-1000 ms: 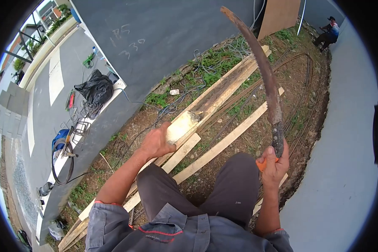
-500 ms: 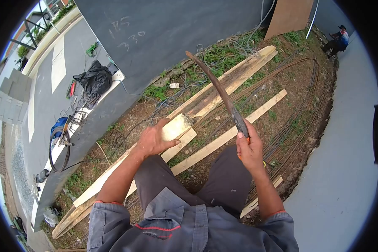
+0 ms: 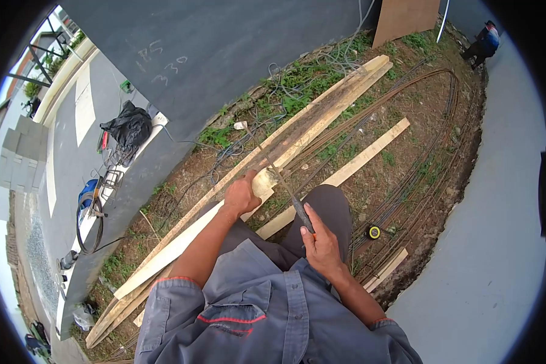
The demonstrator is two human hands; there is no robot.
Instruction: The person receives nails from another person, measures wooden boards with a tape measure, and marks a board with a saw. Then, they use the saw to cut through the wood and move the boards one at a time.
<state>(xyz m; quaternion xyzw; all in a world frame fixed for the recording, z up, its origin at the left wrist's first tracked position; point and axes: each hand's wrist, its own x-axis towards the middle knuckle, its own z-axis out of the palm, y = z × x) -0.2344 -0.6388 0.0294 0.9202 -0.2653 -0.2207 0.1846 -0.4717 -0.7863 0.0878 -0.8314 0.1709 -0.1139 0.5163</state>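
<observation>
My right hand (image 3: 323, 246) is wrapped round the dark handle of a long, thin blade (image 3: 281, 177), seen nearly edge-on. The blade crosses the near end of a pale wooden board (image 3: 264, 181) and points up and to the left. My left hand (image 3: 241, 195) lies over that board just left of the blade, with its index finger stretched forward and the fingers apart from each other. Beneath and behind the board run long planks (image 3: 321, 118) on the ground. Another pale strip of wood (image 3: 370, 151) lies to the right, passing under my knee.
A yellow and black tape measure (image 3: 374, 232) lies by bundled rebar (image 3: 431, 182) at the right. Cables (image 3: 224, 159) tangle beside the grey wall (image 3: 224, 54). A black bag (image 3: 129, 126) sits on the ledge at the left. Another person (image 3: 483, 45) is at the far upper right.
My right hand has moved left and down, bringing the blade from a raised position to the board's end. My left hand has shifted slightly on the board. The tape measure has come into full view.
</observation>
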